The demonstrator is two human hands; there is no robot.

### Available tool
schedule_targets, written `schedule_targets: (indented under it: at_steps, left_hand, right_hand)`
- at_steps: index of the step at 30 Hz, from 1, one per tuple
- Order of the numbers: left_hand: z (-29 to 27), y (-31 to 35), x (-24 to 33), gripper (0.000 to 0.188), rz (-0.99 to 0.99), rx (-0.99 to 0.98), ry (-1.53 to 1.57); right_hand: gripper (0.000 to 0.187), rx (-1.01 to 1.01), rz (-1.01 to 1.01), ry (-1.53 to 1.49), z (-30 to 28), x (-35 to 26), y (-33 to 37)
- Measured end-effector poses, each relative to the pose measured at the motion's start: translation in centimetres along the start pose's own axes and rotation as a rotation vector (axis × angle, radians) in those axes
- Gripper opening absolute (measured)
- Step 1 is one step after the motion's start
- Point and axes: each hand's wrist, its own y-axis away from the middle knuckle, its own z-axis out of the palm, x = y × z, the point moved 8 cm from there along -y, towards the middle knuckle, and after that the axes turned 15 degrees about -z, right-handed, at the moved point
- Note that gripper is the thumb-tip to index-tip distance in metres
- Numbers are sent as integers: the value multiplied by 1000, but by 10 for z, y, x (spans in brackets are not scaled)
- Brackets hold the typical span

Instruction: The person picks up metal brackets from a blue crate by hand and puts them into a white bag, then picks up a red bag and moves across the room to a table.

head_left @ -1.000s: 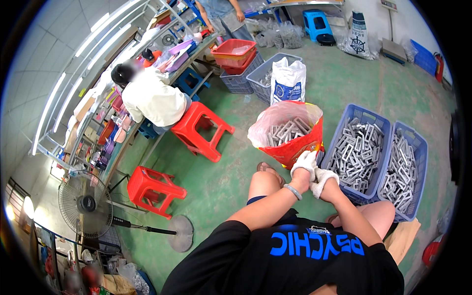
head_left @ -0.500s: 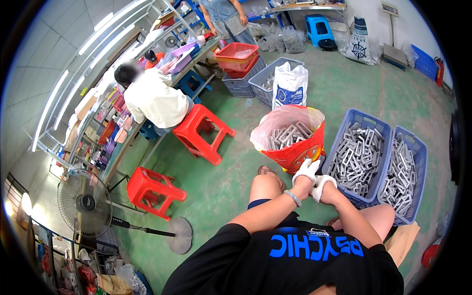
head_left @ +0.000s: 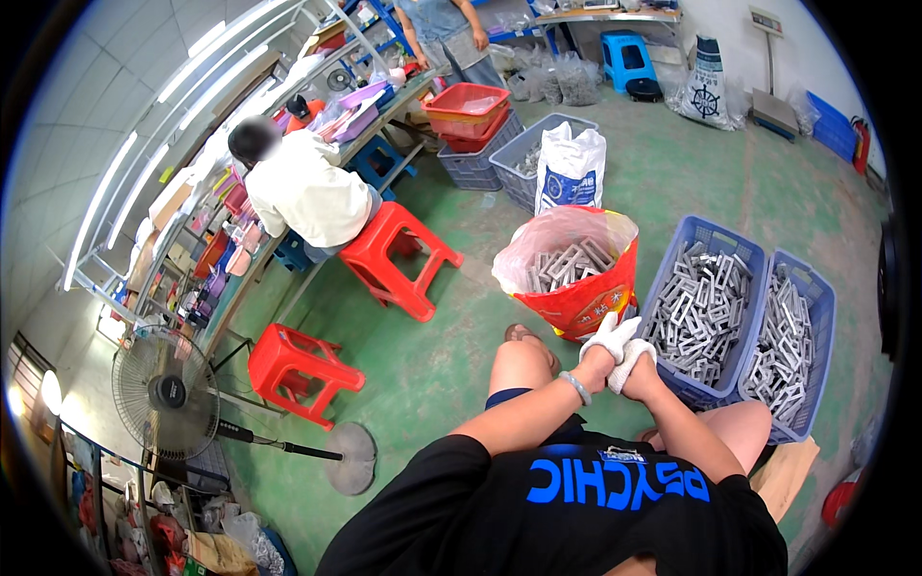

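My left hand [head_left: 611, 336] and my right hand [head_left: 632, 365], both in white knit gloves, are close together just in front of a red bag [head_left: 588, 305]. The fingers of both are closed, and what they hold, if anything, is hidden by the gloves. A small grey patch [head_left: 629, 313] shows just past my left fingertips, too small to name. Rectangular metal frames [head_left: 573, 263] lie inside the open bag. To the right, a blue plastic basket [head_left: 656, 284] is full of such frames, and a second blue basket [head_left: 824, 317] beside it holds more.
Behind the red bag stand a white sack [head_left: 570, 173] and a grey crate [head_left: 509, 168]. Red stools [head_left: 399, 252] and a standing fan [head_left: 168, 392] are at left. A person in a white top [head_left: 307, 187] sits at a long workbench; another person [head_left: 447, 38] stands farther back.
My hands stay together near the bag's front, with the left fingers slightly shifted to the right. The whole view has moved a little; the containers are otherwise the same.
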Motion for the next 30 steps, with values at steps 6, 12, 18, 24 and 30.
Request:
schedule_targets:
  at_steps: [6,12,18,24,30]
  left_hand:
    - [7,-3,11,43,-73,-62,138]
    - [-19,-17,-5,9,-50,-192,391]
    - [-32,-5,-42,10,-279,-102,314]
    - [-41,-9,-73,10,-496,-96,172]
    - [-62,-18,-87,7,-559,-185,72]
  right_hand:
    - [19,-3,55,-59,-7,-4,-7]
    - [33,-321,336,-269,8,19,17]
    - [23,-331,443,131,15,108,78]
    - [23,-830,360,513,46,212,154]
    - [31,-449,828,306,0,203,140]
